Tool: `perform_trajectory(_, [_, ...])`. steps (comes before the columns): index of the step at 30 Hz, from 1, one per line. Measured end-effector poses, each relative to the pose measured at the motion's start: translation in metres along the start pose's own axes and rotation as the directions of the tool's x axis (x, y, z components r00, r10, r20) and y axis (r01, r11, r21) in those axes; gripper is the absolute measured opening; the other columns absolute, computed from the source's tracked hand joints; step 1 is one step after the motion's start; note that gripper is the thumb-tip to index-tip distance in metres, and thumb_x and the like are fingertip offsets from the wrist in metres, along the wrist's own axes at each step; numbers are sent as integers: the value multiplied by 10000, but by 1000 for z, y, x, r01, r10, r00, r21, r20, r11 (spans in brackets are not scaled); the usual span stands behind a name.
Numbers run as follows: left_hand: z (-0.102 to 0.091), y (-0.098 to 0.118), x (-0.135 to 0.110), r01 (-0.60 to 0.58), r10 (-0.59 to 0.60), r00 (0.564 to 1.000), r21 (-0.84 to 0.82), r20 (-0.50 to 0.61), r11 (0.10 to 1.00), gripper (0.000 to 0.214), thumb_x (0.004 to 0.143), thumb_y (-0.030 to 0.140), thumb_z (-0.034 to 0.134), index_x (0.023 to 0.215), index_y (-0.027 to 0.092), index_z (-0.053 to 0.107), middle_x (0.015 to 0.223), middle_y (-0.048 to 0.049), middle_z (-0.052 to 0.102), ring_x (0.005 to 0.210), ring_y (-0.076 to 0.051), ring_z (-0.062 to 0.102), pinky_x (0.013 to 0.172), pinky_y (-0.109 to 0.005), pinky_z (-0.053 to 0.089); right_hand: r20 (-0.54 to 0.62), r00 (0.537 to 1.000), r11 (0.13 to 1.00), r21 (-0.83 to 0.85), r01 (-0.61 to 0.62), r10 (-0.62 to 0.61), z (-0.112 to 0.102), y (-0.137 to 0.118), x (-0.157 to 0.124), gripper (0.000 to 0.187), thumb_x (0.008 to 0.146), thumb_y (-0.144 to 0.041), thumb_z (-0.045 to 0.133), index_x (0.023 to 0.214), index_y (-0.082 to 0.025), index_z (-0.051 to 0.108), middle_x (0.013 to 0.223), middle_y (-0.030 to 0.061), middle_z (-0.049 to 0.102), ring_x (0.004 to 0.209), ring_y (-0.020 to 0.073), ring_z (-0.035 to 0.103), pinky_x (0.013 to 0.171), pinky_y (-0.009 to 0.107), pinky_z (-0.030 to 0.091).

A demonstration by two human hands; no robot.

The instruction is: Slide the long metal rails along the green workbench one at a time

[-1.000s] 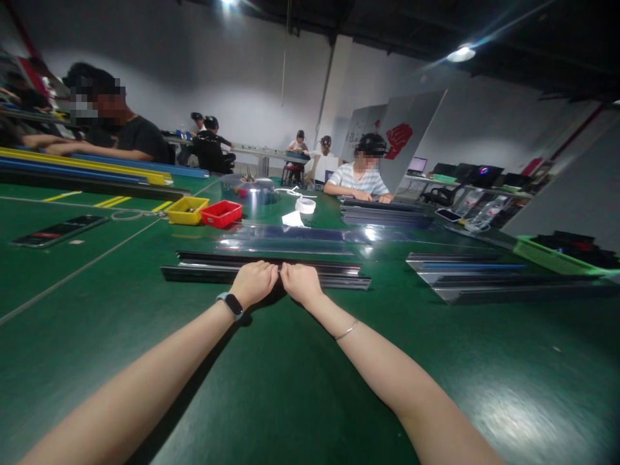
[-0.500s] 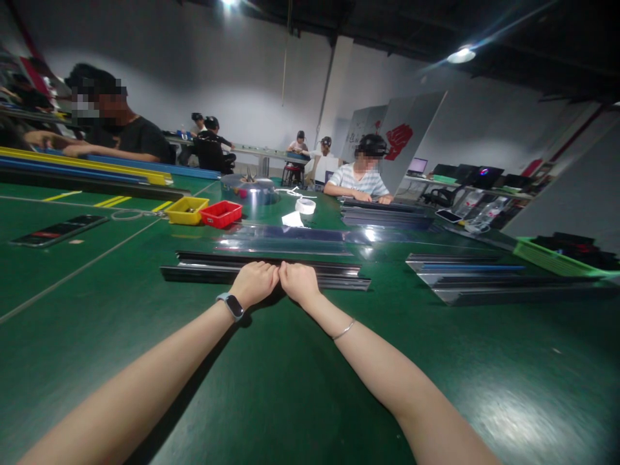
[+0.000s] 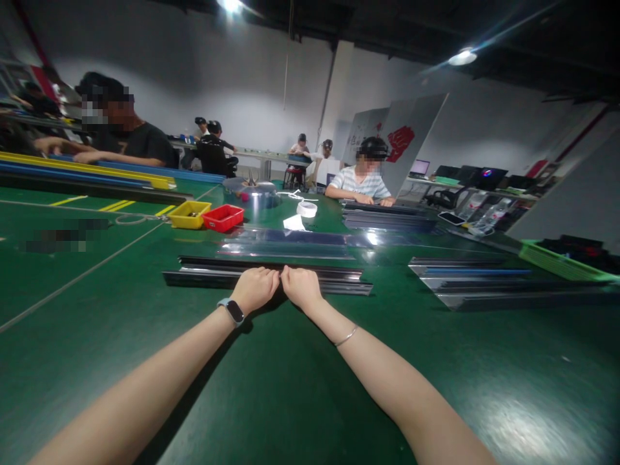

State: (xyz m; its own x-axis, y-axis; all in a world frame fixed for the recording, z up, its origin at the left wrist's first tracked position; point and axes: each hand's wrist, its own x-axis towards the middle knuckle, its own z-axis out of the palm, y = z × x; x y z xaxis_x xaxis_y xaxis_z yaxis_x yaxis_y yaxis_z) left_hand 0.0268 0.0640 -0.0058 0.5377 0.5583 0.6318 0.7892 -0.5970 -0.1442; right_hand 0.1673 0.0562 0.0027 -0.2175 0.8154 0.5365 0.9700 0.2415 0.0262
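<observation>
A long black channel-shaped profile [image 3: 198,279] lies crosswise on the green table [image 3: 290,387]. My left hand [image 3: 256,287], with a watch on its wrist, is closed over the near wall of this profile, around its middle. Beside it, almost touching at the thumbs, my right hand [image 3: 301,284] is closed on the same wall; a thin bracelet circles that wrist. Both fingertips are hidden inside the channel. Just beyond the profile, clear glossy strips [image 3: 285,245] lie flat.
A yellow bin [image 3: 190,215] and a red bin [image 3: 223,218] stand at back left, near a roll of white tape [image 3: 307,209]. More profiles [image 3: 465,287] lie to the right, before a green basket [image 3: 557,260]. Across the table sits a person in a striped shirt [image 3: 363,184].
The whole view has shifted slightly down and right. Both hands keep the same grip on the profile, which shows no clear movement on the table.
</observation>
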Motion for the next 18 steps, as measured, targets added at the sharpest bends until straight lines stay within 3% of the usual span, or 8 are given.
perform_trajectory(18, [1,0,-2,2,-2,1000,-14,-10,1000,321,852,230,304,659,161,550,616,-47,573,634,-153,520,625,-295,368,12,999,999,18,30,-31,-1,6,-3,445,871,-291,268,656,-147,630,643,70,650,594,148,602,558,216,381])
